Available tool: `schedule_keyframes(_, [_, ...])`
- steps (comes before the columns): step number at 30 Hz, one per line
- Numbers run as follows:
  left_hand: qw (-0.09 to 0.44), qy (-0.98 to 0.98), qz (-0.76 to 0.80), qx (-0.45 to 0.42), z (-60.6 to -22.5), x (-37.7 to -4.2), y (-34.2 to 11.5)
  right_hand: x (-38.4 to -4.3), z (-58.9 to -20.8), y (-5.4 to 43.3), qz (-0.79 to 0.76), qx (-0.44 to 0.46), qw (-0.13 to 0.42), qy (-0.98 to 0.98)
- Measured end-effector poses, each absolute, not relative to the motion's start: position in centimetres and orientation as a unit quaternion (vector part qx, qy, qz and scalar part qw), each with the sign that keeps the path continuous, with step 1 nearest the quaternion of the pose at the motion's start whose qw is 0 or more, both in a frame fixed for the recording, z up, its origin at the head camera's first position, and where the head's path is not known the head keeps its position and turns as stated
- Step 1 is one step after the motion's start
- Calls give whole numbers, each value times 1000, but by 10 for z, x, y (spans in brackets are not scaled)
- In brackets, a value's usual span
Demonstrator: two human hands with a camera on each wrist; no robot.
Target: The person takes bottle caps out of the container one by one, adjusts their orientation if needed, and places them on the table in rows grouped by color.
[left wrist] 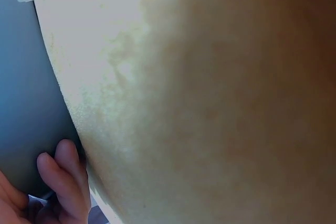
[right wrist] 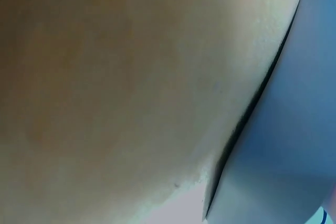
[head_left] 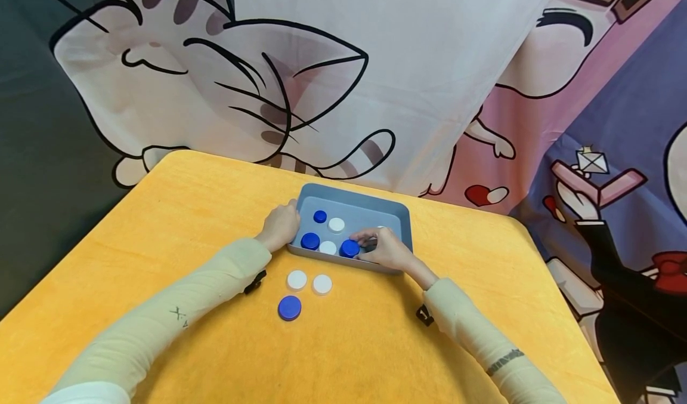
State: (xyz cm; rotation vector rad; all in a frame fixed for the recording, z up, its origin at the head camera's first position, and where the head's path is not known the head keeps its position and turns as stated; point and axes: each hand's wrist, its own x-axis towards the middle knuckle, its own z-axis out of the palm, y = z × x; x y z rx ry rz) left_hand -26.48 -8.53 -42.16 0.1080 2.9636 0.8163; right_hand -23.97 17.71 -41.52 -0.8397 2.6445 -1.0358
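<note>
A grey-blue rectangular tray lies on the table with blue and white bottle caps in it. My left hand grips the tray's left side, and its fingers show against the tray's wall in the left wrist view. Reaching over the front right part of the tray, my right hand pinches a blue cap between thumb and fingers. Just left of it sit a white cap and another blue cap. Behind these are a small blue cap and a white cap.
In front of the tray, two white caps, one left and one right, lie above a blue cap on the yellow tabletop. A cartoon-printed curtain hangs behind the table's far edge.
</note>
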Motion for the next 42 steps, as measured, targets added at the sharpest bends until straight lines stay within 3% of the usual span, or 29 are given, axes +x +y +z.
schedule_keyframes(22, [36, 962, 268, 36, -420, -266, -85, -230, -391, 174, -384, -267, 93, 879])
schedule_keyframes(42, [42, 961, 273, 34, -419, -264, -85, -198, -380, 162, -394, -280, 82, 872])
